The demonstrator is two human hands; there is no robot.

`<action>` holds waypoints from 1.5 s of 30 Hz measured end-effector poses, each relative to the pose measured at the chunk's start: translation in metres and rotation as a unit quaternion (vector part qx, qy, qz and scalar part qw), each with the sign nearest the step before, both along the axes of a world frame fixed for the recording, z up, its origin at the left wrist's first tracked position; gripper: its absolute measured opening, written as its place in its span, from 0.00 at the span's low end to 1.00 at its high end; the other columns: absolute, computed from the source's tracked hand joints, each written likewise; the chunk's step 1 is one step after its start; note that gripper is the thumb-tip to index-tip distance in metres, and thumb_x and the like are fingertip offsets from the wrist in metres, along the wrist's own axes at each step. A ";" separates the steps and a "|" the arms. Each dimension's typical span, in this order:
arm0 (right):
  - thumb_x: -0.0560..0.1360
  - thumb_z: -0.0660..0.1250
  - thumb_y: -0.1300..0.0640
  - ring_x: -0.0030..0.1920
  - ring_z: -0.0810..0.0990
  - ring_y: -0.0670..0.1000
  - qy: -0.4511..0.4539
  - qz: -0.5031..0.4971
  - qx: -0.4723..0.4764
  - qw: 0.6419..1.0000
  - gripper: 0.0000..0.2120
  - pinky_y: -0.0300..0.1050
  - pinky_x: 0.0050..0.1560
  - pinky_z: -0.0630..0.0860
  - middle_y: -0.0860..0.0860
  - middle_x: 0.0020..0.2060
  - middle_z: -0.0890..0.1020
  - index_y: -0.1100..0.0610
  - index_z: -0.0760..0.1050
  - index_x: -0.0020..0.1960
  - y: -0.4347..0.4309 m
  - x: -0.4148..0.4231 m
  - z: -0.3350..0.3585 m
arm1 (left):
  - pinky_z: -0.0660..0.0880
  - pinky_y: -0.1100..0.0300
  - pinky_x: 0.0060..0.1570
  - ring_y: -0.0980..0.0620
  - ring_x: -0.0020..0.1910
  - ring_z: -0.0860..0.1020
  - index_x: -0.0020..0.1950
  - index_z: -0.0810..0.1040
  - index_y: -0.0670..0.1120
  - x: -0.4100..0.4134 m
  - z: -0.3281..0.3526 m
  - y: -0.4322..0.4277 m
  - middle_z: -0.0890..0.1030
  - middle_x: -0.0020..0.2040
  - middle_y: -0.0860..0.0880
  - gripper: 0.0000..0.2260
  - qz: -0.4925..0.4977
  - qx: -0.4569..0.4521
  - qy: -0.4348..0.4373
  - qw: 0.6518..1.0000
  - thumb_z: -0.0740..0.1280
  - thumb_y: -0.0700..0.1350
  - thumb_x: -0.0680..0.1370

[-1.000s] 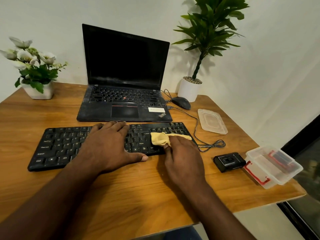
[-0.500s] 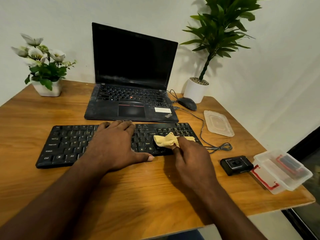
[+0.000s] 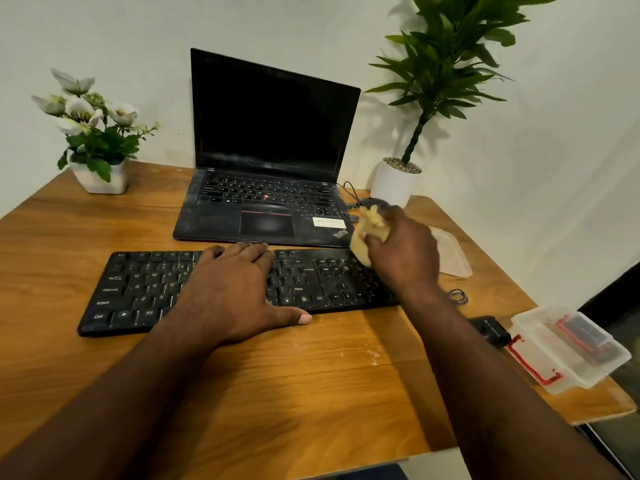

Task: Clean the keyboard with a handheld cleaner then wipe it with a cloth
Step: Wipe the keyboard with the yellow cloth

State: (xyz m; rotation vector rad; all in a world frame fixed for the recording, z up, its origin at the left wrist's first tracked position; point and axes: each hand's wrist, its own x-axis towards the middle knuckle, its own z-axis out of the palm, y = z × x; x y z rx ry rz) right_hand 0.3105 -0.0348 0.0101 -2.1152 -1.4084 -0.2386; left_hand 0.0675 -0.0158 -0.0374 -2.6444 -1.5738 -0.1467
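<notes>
A black keyboard (image 3: 138,292) lies across the middle of the wooden desk. My left hand (image 3: 232,292) rests flat on its middle keys, fingers spread, thumb at the front edge. My right hand (image 3: 405,251) is raised over the keyboard's far right corner and grips a bunched yellow cloth (image 3: 369,230). The cloth hangs just above the corner, close to the laptop's front right edge. A small black handheld cleaner (image 3: 490,329) lies on the desk to the right, partly hidden behind my right forearm.
An open black laptop (image 3: 270,150) stands behind the keyboard. A flower pot (image 3: 100,178) sits at back left, a tall potted plant (image 3: 394,181) at back right. A clear lid (image 3: 453,254), a clear plastic box (image 3: 568,344) and a coiled cable (image 3: 457,296) lie on the right.
My right hand has lifted the cloth off the right-hand keys and carried it back and up to the keyboard's far right corner. The left hand stays put on the keys.
</notes>
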 end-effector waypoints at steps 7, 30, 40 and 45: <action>0.76 0.70 0.39 0.55 0.81 0.56 -0.037 0.051 -0.164 0.984 0.24 0.46 0.46 0.76 0.53 0.58 0.83 0.51 0.79 0.67 0.007 -0.004 -0.012 | 0.54 0.42 0.78 0.49 0.81 0.58 0.84 0.56 0.51 0.000 -0.001 0.002 0.58 0.83 0.52 0.61 0.000 -0.006 0.000 1.000 0.43 0.88 0.61; 0.79 0.62 0.55 0.44 0.78 0.51 0.027 0.126 -0.245 0.961 0.06 0.50 0.42 0.77 0.50 0.43 0.78 0.54 0.77 0.53 -0.038 -0.021 0.000 | 0.55 0.43 0.78 0.51 0.80 0.59 0.83 0.57 0.51 -0.002 0.002 -0.004 0.60 0.82 0.53 0.60 -0.004 -0.004 -0.004 1.000 0.44 0.88 0.61; 0.81 0.63 0.54 0.44 0.79 0.50 0.012 0.119 -0.268 0.956 0.11 0.46 0.41 0.75 0.53 0.49 0.82 0.58 0.79 0.57 -0.071 -0.017 0.000 | 0.54 0.43 0.78 0.50 0.80 0.58 0.83 0.56 0.51 -0.002 0.003 -0.004 0.59 0.83 0.53 0.59 -0.004 -0.006 0.000 1.000 0.45 0.88 0.62; 0.82 0.65 0.55 0.41 0.75 0.50 0.197 0.096 -0.182 0.959 0.09 0.48 0.42 0.72 0.51 0.41 0.78 0.51 0.74 0.42 -0.063 -0.014 0.018 | 0.55 0.43 0.78 0.50 0.80 0.58 0.83 0.56 0.51 -0.002 0.001 -0.003 0.59 0.83 0.53 0.60 -0.003 -0.005 0.002 1.000 0.44 0.88 0.62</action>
